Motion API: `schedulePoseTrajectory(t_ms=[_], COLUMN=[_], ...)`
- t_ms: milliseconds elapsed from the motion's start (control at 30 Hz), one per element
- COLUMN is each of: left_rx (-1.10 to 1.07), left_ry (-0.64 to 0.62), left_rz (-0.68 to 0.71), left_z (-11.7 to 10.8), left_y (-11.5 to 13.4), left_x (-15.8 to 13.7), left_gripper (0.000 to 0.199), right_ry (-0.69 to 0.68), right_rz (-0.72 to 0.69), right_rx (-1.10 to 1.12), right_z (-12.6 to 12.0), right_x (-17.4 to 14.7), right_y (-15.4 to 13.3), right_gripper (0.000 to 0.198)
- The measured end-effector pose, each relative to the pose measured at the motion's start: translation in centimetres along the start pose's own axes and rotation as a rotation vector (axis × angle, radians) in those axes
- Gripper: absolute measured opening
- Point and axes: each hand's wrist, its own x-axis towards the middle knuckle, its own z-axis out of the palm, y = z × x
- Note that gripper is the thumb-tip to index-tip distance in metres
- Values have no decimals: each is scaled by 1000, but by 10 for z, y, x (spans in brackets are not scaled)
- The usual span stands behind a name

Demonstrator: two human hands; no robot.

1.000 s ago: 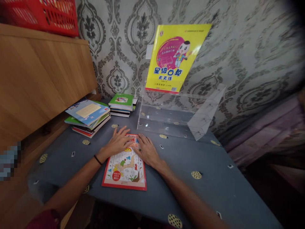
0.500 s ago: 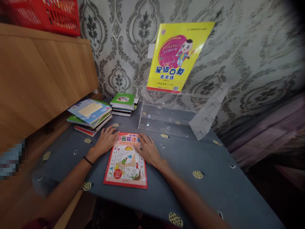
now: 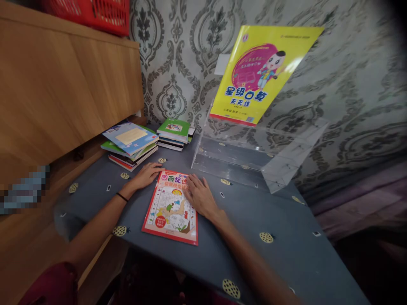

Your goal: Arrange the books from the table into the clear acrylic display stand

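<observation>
A red-edged picture book (image 3: 173, 212) lies flat near the table's front edge, its cover facing up. At the book's upper left corner rests my left hand (image 3: 146, 176), fingers stretched out, fingertips at the cover's edge. My right hand (image 3: 202, 197) lies flat over the upper right part of the cover, fingers extended, hiding some of the title. A dark band circles my left wrist. Behind the book stands a clear acrylic rack (image 3: 235, 159), with a yellow workbook (image 3: 260, 76) leaning upright on its top tier.
Two stacks of books, one topped by a blue book (image 3: 132, 137) and one by a green book (image 3: 174, 129), sit at the back left. A wooden cabinet (image 3: 70, 80) rises on the left, carrying a red basket (image 3: 95, 15). The patterned cloth (image 3: 286, 262) covers the table.
The view has shifted, so the rack and stacks appear further right. My left hand has drawn slightly left towards the book's edge; my right hand stays on the cover.
</observation>
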Motion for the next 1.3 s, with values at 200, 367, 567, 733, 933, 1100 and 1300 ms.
schedulePoseTrajectory(t_ms=[200,367,567,733,933,1100,1300], left_rx=[-9,-11,8,18,8,7,12], left_ry=[26,-2,9,11,11,17,6], left_rz=[32,22,11,19,15,10,20], left_z=[0,-4,-3,-1,-2,-2,-4], left_y=[-1,5,7,5,6,6,7], left_x=[0,0,2,1,2,2,2], left_gripper=[47,45,41,40,40,39,41], right_ry=[-60,-54,-39,-71,-98,-112,-135], right_rz=[-189,-289,-326,-355,-418,-471,-523], right_rx=[68,132,133,139,165,159,133], right_z=[1,14,16,11,5,0,-7], right_x=[27,49,48,37,15,-6,-30], right_y=[-30,-47,-52,-57,-69,-81,-95], right_gripper=[49,48,44,42,42,41,41])
